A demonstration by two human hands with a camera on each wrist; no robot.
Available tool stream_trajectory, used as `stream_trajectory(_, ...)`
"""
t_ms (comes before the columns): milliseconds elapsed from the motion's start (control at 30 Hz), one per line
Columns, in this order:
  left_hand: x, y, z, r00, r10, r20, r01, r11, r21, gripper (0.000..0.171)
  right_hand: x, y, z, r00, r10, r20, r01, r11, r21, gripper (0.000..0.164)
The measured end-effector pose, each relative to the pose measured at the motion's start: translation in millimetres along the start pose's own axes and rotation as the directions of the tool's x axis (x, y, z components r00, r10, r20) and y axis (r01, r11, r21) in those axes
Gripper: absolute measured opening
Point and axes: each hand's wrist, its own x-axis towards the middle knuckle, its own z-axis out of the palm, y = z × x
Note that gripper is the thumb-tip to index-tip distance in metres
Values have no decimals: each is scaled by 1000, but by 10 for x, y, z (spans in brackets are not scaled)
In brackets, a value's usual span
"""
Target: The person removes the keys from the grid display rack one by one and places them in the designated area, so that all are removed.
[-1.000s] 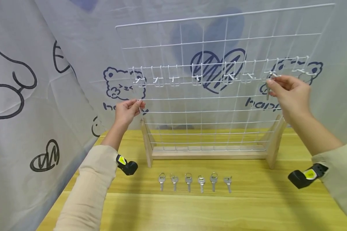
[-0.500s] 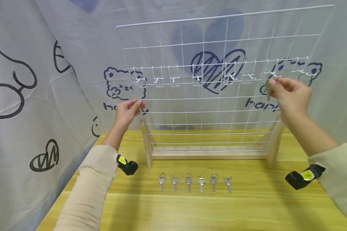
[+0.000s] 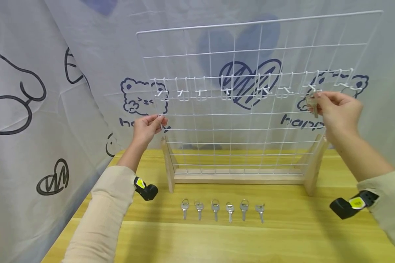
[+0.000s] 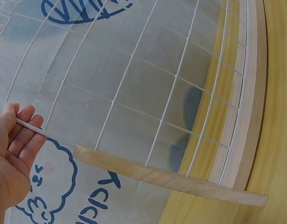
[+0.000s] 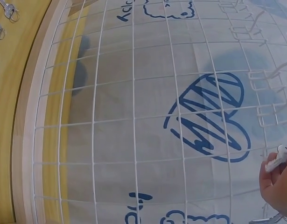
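Observation:
In the head view my left hand [image 3: 148, 128] grips the left edge wire of a white wire grid [image 3: 214, 129]; the left wrist view shows my fingers curled round that wire. My right hand [image 3: 342, 113] pinches a silver key [image 3: 315, 110] by its upper part, its blade pointing down. A ring shows beside the fingertips, just below a white hook [image 3: 312, 87] on the grid's right side. In the right wrist view the hand [image 5: 277, 186] is at the right edge, fingertips on a pale, shiny piece. Part of another key [image 5: 267, 220] shows below it.
Several keys with rings, one of them a key [image 3: 215, 209], lie in a row on the wooden table [image 3: 217, 241]. Several white hooks, including one hook [image 3: 227, 91], line the grid. A wooden stand [image 3: 240, 179] holds it upright before a patterned curtain [image 3: 85, 109].
My right hand has shifted slightly right and down with the key, which has turned so that its ring shows more. My left hand keeps its grip on the grid. The head view has shifted slightly.

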Motion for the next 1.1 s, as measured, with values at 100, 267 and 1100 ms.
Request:
stream_trajectory(100,-5,1,5,1000,3,0,-3,1000,1,34,-13,-25,-17,1000,6,-3,-6,998,-65,13)
stream_trajectory(267,1,-15,6,1000,-1,-4,1,1000,-2,34,-28,-17,-61,1000,10,15,-8,995,-104,13)
stream_trajectory(1100,12,-7,10,1000,5,-8,-5,1000,1,33,-132,-81,-196,998,-61,25,64,989,-130,6)
